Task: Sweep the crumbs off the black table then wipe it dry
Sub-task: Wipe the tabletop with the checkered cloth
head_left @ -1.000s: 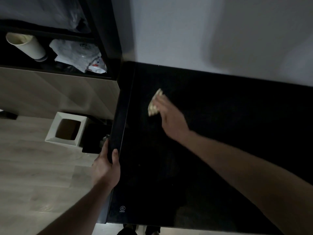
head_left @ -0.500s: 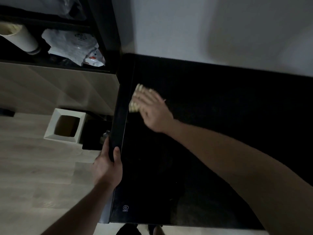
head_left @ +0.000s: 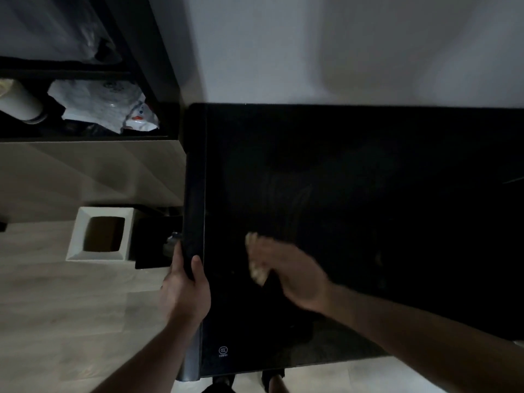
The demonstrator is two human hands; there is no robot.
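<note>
The black table (head_left: 368, 165) fills the right half of the view, its glossy top dark and reflective. My right hand (head_left: 292, 276) lies on the top near the left edge, blurred by motion, and presses a small pale cloth (head_left: 256, 260) that shows under its fingers. My left hand (head_left: 185, 290) grips the table's rounded left edge, thumb on top and fingers wrapped underneath. No crumbs can be made out on the dark surface.
A white square bin (head_left: 99, 235) with a dark opening stands on the pale wood floor left of the table. Behind it a dark shelf holds a paper cup (head_left: 19, 103) and a crumpled white bag (head_left: 105, 104). A white wall runs behind the table.
My right hand slid the cloth left to the table's left edge, then down along it toward me. My left hand kept its grip on the edge.
</note>
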